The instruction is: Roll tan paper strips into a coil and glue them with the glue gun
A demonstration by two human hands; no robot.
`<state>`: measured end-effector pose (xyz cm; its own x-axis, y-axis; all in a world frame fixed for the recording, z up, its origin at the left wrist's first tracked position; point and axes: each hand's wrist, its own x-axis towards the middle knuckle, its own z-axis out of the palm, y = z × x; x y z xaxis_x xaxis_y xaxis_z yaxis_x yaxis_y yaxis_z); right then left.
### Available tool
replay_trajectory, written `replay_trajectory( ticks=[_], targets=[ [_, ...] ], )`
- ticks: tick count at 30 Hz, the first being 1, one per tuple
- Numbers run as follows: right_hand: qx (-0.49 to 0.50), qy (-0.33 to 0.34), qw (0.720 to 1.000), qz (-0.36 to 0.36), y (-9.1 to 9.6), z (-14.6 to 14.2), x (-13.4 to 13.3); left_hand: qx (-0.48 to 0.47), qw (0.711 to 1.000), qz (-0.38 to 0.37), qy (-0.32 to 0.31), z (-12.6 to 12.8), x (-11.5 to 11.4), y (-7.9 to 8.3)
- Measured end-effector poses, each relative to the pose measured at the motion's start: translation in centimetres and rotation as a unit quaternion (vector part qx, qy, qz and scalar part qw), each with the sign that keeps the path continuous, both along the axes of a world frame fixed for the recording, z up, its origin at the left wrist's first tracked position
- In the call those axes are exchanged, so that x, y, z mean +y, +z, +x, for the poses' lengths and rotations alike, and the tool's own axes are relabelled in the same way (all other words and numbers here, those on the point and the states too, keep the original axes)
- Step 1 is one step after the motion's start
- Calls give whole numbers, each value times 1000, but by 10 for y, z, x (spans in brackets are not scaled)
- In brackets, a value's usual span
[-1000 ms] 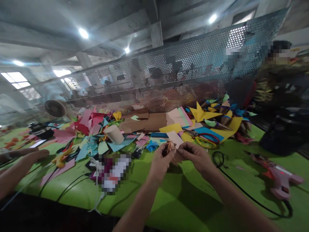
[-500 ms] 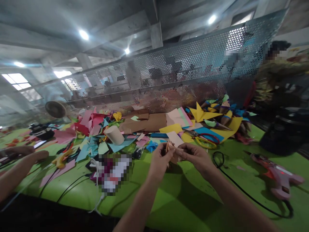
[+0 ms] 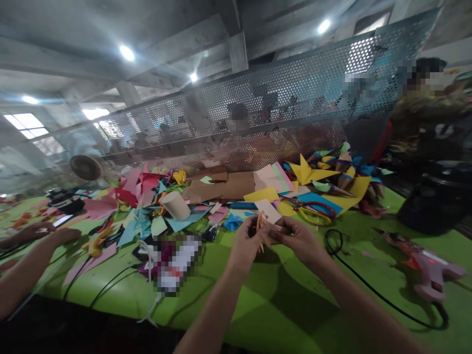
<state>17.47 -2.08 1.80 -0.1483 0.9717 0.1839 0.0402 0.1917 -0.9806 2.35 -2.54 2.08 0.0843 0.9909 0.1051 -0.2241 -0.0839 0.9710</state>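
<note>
Both my hands meet over the green table (image 3: 236, 314), closed on one small piece of folded peach paper (image 3: 264, 230). My left hand (image 3: 246, 242) pinches its left side between thumb and fingers. On its right side, my right hand (image 3: 299, 237) grips the paper with thumb and fingertips. Thin pleats or petals fan out between the fingers, and part of the piece is hidden by them. Just beyond lies a pale peach sheet (image 3: 269, 210). Scissors with red and yellow handles (image 3: 317, 213) rest behind my right hand.
A pink glue gun (image 3: 427, 268) with a black cord lies at right, near a dark container (image 3: 435, 199). Left of me are a power strip (image 3: 180, 265), a cardboard tube (image 3: 175, 205) and coloured paper scraps (image 3: 138, 223). Another person's forearms (image 3: 40, 255) reach in from the left.
The folded paper has turned slightly in my fingers, showing more of its pleats. The other person's hands at left have shifted a little to the right.
</note>
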Motion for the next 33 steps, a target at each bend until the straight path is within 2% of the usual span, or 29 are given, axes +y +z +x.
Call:
replay_trajectory(
  ticks=[3,5,9,12,15,22,33],
  targets=[
    [-15,-22,1000,5,2,2,0,-25,998,-61,-25,-4,-4,-3],
    [-6,-28,1000,-2,4,2,1,-28,994,-102,-18,-7,-7,-6],
    [40,-24,999,-24,5,3,1,-16,991,-131,-21,-8,-11,-4],
    [70,-11,997,-41,4,3,2,-15,991,-122,-48,-6,-13,2],
    [83,-3,995,-48,3,3,2,-2,992,-116,-43,-5,-13,4],
    [88,3,996,-33,2,3,1,26,997,-20,-68,-3,-3,-3],
    [83,14,996,-36,1,2,0,40,998,0,-48,-3,2,-11]
  ],
)
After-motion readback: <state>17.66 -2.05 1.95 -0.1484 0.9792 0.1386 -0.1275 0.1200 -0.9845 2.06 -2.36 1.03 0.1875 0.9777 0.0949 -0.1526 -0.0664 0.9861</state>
